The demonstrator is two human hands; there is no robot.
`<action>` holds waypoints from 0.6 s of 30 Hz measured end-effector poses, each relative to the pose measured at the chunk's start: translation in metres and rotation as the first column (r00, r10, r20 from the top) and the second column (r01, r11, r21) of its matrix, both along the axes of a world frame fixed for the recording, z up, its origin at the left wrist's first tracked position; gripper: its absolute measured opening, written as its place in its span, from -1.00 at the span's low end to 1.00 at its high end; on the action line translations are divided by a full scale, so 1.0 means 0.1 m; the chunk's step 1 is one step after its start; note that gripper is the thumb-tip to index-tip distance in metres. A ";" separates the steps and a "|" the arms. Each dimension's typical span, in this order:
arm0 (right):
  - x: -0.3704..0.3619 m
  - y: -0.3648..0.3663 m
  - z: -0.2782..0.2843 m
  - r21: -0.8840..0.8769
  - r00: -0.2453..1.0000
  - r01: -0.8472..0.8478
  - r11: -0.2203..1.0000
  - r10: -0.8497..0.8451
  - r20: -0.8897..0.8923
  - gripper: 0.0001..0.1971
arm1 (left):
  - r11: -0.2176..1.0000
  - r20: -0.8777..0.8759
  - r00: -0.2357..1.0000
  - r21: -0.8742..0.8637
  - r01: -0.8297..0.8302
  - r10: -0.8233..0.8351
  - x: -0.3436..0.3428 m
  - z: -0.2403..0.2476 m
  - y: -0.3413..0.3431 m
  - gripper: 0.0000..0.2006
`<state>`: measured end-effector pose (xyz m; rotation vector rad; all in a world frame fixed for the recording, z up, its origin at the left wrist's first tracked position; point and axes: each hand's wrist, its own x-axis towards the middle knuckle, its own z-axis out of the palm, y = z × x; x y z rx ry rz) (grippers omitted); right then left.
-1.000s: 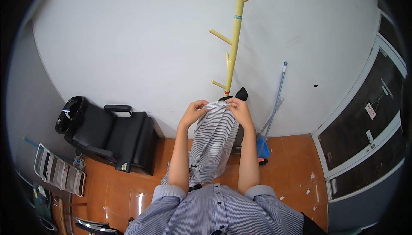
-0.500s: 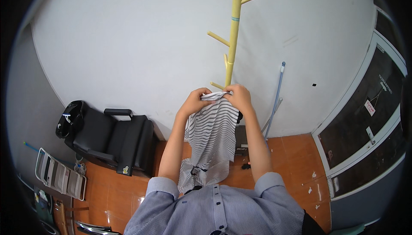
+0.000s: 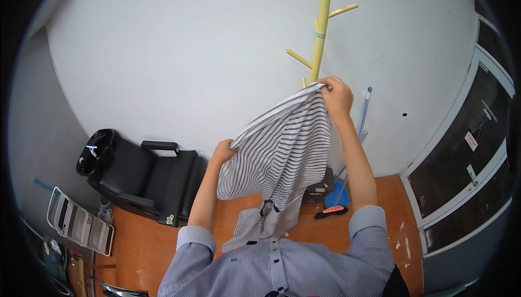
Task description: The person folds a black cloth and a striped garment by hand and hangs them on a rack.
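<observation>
A grey-and-white striped cloth hangs stretched between my two hands, its top edge slanting up to the right. My left hand grips the lower left end of that edge. Higher up, my right hand is closed on the other end, in front of the yellow coat stand. Below, the cloth falls in folds toward my body and gathers around a dark spot near its lower part. Whether it is a garment or a plain sheet, I cannot tell.
A black salon wash chair with a basin stands at the left, near a folded step ladder. Behind my right arm are a broom, a blue dustpan and a dark box. A glass door is at the right.
My hands have moved apart, the right one up and rightward, the left one down and leftward. The cloth's bunched top edge is now spread out between them. The view has shifted slightly.
</observation>
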<state>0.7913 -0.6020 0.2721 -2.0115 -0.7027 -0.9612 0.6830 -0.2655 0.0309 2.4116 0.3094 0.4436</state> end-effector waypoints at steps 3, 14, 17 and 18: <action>0.13 -0.09 0.00 0.012 0.999 0.032 0.999 -0.031 -0.037 -0.84 | 0.984 0.082 0.988 0.116 -0.137 0.128 -0.30 -0.05 0.47 -0.71; 0.63 -0.93 -0.17 0.011 0.815 0.566 0.824 -0.557 -0.161 -0.81 | 0.854 -0.156 0.869 0.329 -0.402 0.469 -1.08 0.32 1.73 -0.81; 0.65 -1.03 -0.48 -0.067 0.727 0.637 0.768 -0.627 -0.278 -0.80 | 0.950 -0.643 0.745 -0.089 -0.300 0.175 -1.19 0.24 2.45 -0.78; 0.67 -1.04 -0.67 -0.094 0.700 0.655 0.750 -0.649 -0.299 -0.80 | 0.892 -0.762 0.648 -0.285 -0.351 0.012 -1.20 0.26 2.53 -0.78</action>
